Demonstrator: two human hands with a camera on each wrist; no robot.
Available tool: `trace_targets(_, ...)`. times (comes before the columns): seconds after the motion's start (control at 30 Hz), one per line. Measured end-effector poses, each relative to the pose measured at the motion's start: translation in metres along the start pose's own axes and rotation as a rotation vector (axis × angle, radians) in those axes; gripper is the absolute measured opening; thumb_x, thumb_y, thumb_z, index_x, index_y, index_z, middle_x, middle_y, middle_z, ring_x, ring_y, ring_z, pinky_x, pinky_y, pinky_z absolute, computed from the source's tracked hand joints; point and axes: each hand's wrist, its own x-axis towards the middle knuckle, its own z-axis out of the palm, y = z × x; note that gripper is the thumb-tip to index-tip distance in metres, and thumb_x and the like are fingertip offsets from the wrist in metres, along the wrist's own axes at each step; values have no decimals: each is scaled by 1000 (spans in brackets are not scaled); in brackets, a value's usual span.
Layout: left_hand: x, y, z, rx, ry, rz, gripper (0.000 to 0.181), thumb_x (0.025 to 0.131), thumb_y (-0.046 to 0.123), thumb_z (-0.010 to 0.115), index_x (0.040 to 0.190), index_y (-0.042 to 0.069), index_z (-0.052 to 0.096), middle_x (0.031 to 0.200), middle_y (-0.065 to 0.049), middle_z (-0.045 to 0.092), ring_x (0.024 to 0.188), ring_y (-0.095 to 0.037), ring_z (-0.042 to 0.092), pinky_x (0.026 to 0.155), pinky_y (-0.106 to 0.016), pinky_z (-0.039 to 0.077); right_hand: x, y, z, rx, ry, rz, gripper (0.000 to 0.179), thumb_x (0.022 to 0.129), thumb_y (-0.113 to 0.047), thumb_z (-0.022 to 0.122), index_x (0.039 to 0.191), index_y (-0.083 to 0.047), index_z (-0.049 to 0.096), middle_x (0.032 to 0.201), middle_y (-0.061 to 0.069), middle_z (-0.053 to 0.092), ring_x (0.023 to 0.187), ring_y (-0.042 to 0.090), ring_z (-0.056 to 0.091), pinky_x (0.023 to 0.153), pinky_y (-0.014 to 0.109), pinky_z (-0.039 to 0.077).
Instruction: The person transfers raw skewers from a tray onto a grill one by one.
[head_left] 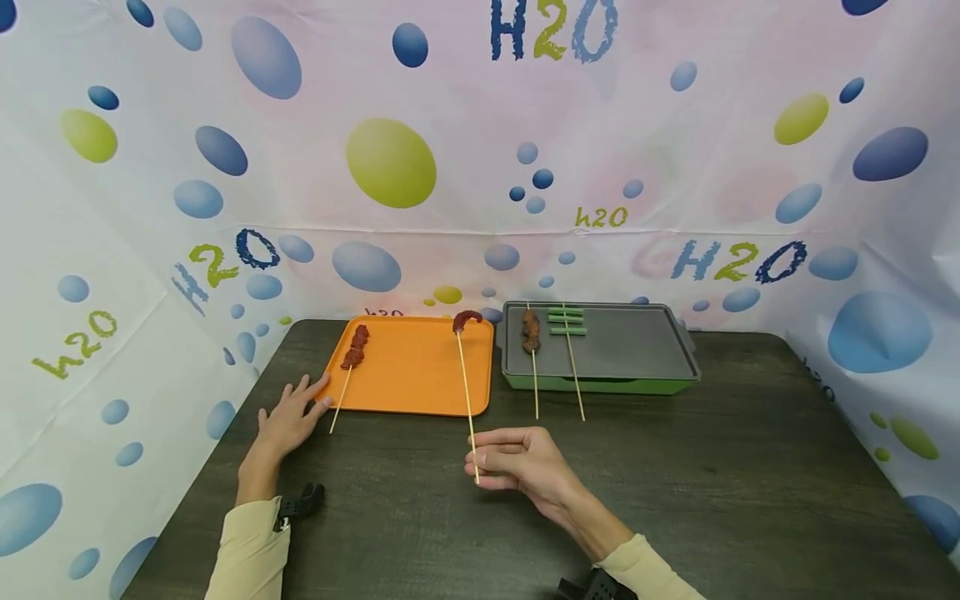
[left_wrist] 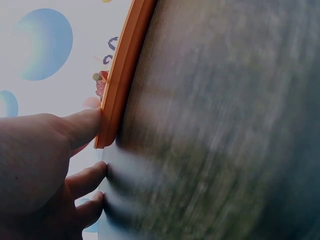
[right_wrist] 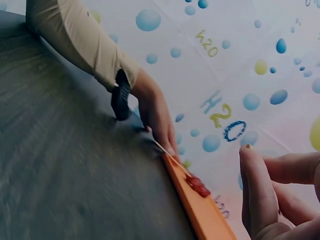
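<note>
My right hand (head_left: 525,467) pinches the lower part of a wooden skewer (head_left: 465,379) between thumb and fingers. At its top is a curled dark-red piece (head_left: 467,320), seen over the right part of the orange tray (head_left: 408,387). In the right wrist view only the skewer's blunt end (right_wrist: 248,146) shows at the fingertips. My left hand (head_left: 288,421) has its fingers spread at the tray's near left corner; in the left wrist view the thumb (left_wrist: 82,125) touches the tray rim (left_wrist: 117,100). Beside it, a skewer with red meat chunks (head_left: 355,348) lies on the tray, its stick over the front edge.
Right of the tray stands a grill with a grey plate (head_left: 633,346) and green base (head_left: 637,387). On its left part lie a skewer with brown meat (head_left: 531,331) and one with green pieces (head_left: 567,331). A patterned sheet (head_left: 480,167) hangs behind the dark table (head_left: 675,467).
</note>
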Motion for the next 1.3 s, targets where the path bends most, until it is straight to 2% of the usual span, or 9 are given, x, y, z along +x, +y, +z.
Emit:
trace_targets(0.33,-2,-3,-1,-16,21,26,68,109,47,43,161,7,28,164,-34,13,149,-59,5,103,-86,-2,-26,-30,-40,-92,-32,-38,48,95,-2,71,135,20,53,110,20,74,98,22,76,85,35,60)
trace_targets(0.6,-2,-2,-2,-18,20,26,68,109,48,43,162,7,27,164,-34,12,149,-59,4,103,-86,-2,-39,-49,-79,-146,3,-75,42,97,-1,69,133,17,57,109,16,75,99,22,75,86,36,59)
trace_targets(0.77,-3,-1,-1,-15,19,23,68,109,48,43,162,7,27,163,-34,13,149,-59,4,103,-86,-2,-45,-57,-105,-175,-39,-83,37,98,1,66,131,16,58,109,15,76,100,21,75,86,36,59)
trace_targets(1.1,-3,-3,0,-20,16,30,68,109,48,43,162,7,28,163,-34,13,148,-60,5,103,-87,-2,-53,-62,-144,-173,-57,-59,24,100,4,61,123,4,66,108,11,77,99,19,75,86,35,59)
trace_targets(1.23,-3,-3,-1,-16,24,35,68,109,48,43,161,7,28,163,-34,14,148,-60,5,103,-87,-2,-55,-63,-158,-193,-77,-55,22,101,4,59,118,-5,70,107,9,77,99,19,75,86,36,59)
trace_targets(1.3,-3,-3,-1,-17,28,37,68,109,48,43,161,7,28,163,-34,14,148,-60,5,103,-87,-2,-56,-64,-165,-195,-75,-50,22,101,4,58,118,-6,70,108,10,77,100,20,75,87,35,59)
